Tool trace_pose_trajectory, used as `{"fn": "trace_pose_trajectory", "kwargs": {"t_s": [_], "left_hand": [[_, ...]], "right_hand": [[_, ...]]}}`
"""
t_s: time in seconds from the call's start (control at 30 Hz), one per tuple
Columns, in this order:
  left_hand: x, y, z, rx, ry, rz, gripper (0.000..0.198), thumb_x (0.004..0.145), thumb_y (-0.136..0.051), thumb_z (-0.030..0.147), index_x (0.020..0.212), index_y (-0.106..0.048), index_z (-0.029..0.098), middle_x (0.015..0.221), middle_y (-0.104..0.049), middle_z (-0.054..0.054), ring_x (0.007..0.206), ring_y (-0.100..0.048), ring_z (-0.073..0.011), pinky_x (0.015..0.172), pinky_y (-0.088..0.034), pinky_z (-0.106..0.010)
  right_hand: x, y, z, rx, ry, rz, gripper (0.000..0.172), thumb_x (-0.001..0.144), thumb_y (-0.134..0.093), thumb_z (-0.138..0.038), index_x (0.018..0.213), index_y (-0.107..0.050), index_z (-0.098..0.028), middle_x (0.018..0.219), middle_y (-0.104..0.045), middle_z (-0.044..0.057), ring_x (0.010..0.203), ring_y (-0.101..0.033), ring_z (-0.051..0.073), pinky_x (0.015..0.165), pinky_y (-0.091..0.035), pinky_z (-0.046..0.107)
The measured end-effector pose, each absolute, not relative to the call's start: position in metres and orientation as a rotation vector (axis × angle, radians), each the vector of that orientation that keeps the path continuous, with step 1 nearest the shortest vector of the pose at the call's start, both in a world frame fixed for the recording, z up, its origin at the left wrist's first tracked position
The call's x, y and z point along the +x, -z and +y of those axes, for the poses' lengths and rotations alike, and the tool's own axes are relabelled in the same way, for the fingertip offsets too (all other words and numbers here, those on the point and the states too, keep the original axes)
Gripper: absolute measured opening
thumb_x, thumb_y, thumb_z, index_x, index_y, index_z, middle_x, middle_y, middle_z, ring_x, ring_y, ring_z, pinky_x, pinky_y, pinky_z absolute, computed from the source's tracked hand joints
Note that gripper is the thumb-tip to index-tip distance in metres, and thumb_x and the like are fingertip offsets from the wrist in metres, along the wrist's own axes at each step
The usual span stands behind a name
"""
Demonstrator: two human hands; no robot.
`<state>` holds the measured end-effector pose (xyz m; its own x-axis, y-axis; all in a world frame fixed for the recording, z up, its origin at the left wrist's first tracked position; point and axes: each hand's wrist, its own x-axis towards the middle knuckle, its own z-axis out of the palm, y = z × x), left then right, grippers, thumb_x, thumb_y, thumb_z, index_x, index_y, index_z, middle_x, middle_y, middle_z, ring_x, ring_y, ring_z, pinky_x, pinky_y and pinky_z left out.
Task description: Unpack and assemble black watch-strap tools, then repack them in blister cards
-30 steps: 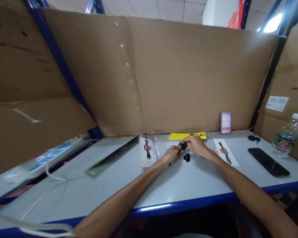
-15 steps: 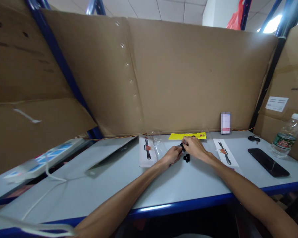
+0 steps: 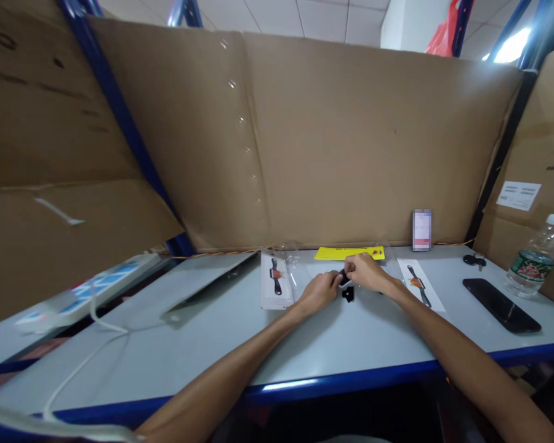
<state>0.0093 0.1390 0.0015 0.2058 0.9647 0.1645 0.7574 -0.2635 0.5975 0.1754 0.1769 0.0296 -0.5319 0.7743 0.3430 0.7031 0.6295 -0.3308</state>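
Note:
Between my two hands is a small black spokeshave (image 3: 344, 279), mostly covered by fingers; the same tool is pictured on the cards nearby. My left hand (image 3: 320, 291) is closed around its left side. From the right, my right hand (image 3: 365, 272) pinches at its middle with bent fingers. A small loose black metal piece (image 3: 348, 295) lies on the table just below the spokeshave. Behind my hands is a yellow card (image 3: 348, 253). To the left lies a packaging card (image 3: 276, 286) with a spokeshave picture, and to the right a similar white card (image 3: 420, 284).
On the right of the grey table (image 3: 341, 351) are a black phone (image 3: 501, 305), keys (image 3: 474, 260) and a water bottle (image 3: 530, 264). Another phone (image 3: 421, 230) leans against the cardboard wall (image 3: 332, 147). A dark flat panel (image 3: 212, 286) and a power strip (image 3: 101, 289) are at left.
The spokeshave has turned slightly in my hands, and a pale edge now shows below it. My fingers have shifted a little on it. The whole view has moved slightly.

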Motion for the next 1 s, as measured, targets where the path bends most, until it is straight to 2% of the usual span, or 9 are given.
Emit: {"fn": "trace_pose_trajectory", "kwargs": {"t_s": [0.2, 0.37, 0.47, 0.57, 0.67, 0.77, 1.0], "left_hand": [[0.009, 0.002, 0.138, 2.165, -0.685, 1.664, 0.037, 0.098, -0.035, 0.027, 0.084, -0.067, 0.016, 0.081, -0.07, -0.013, 0.082, -0.063, -0.0235, 0.068, -0.032, -0.028], [0.007, 0.002, 0.142, 2.111, -0.741, 1.664, 0.043, 0.098, -0.034, 0.032, 0.071, -0.064, 0.017, 0.07, -0.066, -0.01, 0.07, -0.059, -0.0211, 0.062, -0.03, -0.027], [0.006, 0.003, 0.145, 2.057, -0.785, 1.646, 0.044, 0.096, -0.035, 0.033, 0.064, -0.061, 0.017, 0.061, -0.062, -0.006, 0.062, -0.054, -0.0186, 0.058, -0.029, -0.026], [0.005, 0.005, 0.147, 2.039, -0.803, 1.59, 0.043, 0.095, -0.038, 0.035, 0.06, -0.057, 0.018, 0.055, -0.056, -0.002, 0.058, -0.049, -0.0165, 0.056, -0.028, -0.025], [0.005, 0.007, 0.147, 2.043, -0.788, 1.537, 0.045, 0.095, -0.038, 0.038, 0.057, -0.055, 0.018, 0.052, -0.051, 0.001, 0.055, -0.046, -0.0152, 0.055, -0.027, -0.025], [0.005, 0.007, 0.146, 2.058, -0.768, 1.528, 0.044, 0.094, -0.041, 0.04, 0.059, -0.057, 0.018, 0.054, -0.053, 0.0, 0.056, -0.047, -0.0152, 0.055, -0.025, -0.025], [0.008, -0.005, 0.132, 2.257, -0.727, 1.626, 0.039, 0.097, -0.041, 0.039, 0.082, -0.07, 0.018, 0.073, -0.068, -0.008, 0.07, -0.059, -0.0202, 0.061, -0.027, -0.026]], "right_hand": [[0.186, -0.037, 0.175, -1.188, -0.297, -2.598, 0.02, 0.071, -0.06, -0.004, 0.077, -0.075, -0.016, 0.075, -0.073, 0.003, 0.068, -0.062, 0.013, 0.058, -0.036, 0.02], [0.189, -0.041, 0.175, -1.317, -0.164, -2.567, 0.012, 0.076, -0.064, -0.014, 0.077, -0.075, -0.019, 0.08, -0.074, 0.006, 0.075, -0.065, 0.018, 0.061, -0.037, 0.023], [0.191, -0.044, 0.178, -1.375, -0.079, -2.371, 0.015, 0.08, -0.066, -0.023, 0.091, -0.076, -0.02, 0.08, -0.074, 0.006, 0.076, -0.065, 0.019, 0.064, -0.038, 0.024], [0.192, -0.045, 0.182, -1.242, -0.271, -2.374, 0.028, 0.081, -0.068, -0.023, 0.109, -0.073, -0.02, 0.07, -0.071, 0.001, 0.068, -0.062, 0.015, 0.064, -0.039, 0.022], [0.191, -0.04, 0.186, -1.17, -0.434, -2.466, 0.022, 0.08, -0.068, -0.02, 0.101, -0.076, -0.018, 0.06, -0.066, -0.002, 0.059, -0.056, 0.012, 0.059, -0.036, 0.021], [0.19, -0.036, 0.187, -1.199, -0.426, -2.453, 0.016, 0.076, -0.071, -0.019, 0.092, -0.077, -0.017, 0.059, -0.063, -0.003, 0.056, -0.052, 0.01, 0.056, -0.032, 0.021], [0.191, -0.042, 0.187, -1.142, -0.653, -2.355, 0.03, 0.078, -0.064, -0.016, 0.106, -0.075, -0.015, 0.058, -0.063, -0.003, 0.058, -0.056, 0.012, 0.057, -0.036, 0.021]]}}
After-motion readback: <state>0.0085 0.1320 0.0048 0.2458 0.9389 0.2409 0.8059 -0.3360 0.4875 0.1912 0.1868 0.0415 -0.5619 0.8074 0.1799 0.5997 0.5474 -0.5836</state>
